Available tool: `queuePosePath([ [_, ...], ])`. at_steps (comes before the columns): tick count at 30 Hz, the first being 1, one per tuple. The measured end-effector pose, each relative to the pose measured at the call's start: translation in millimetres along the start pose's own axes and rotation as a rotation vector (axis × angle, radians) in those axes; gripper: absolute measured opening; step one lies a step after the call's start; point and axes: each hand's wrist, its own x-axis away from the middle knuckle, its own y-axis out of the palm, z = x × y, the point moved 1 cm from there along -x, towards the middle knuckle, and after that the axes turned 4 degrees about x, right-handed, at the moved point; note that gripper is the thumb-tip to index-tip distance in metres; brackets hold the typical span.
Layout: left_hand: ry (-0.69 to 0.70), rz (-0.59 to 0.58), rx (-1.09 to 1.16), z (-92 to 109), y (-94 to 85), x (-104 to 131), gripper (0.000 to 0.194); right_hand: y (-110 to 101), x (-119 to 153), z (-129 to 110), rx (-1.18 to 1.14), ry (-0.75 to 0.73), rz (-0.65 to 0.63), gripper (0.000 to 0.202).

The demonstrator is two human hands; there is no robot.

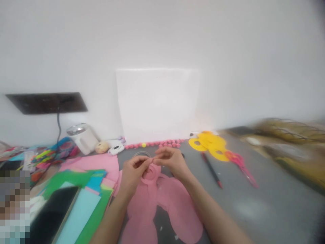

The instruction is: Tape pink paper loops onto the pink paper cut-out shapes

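My left hand (pixel 137 171) and my right hand (pixel 171 161) meet at their fingertips near the middle of the table. Both hands are closed in a pinch around something pink and too small to make out. Just below the fingertips lies a ring-shaped pink paper piece (pixel 150 173). Larger rounded pink paper cutouts (pixel 181 206) spread under and in front of my wrists. Behind my hands, a row of small pink balls (pixel 170 143) with one yellow ball (pixel 144 145) runs along the wall. A thin clear ring (pixel 141 154) shows beside my left hand.
Left: coloured paper sheets (pixel 88 206), a black phone (pixel 54 215), a white device (pixel 83 138). Right: yellow paper rings (pixel 209 144), a dark pencil (pixel 212 171), pink scissors (pixel 242 166). A white sheet (pixel 157 105) stands against the wall.
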Motion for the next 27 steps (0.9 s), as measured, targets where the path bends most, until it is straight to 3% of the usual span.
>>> queuePosePath([
  [9, -0.009, 0.03, 0.037, 1.5, 1.2, 0.4, 0.023, 2.5, 1.0, -2.6, 0.05, -0.059, -0.06, 0.032],
  [27, -0.062, -0.201, 0.032, 5.9, -0.1, 3.1, 0.023, -4.5, 3.1, -2.0, 0.046, -0.044, -0.28, 0.04],
])
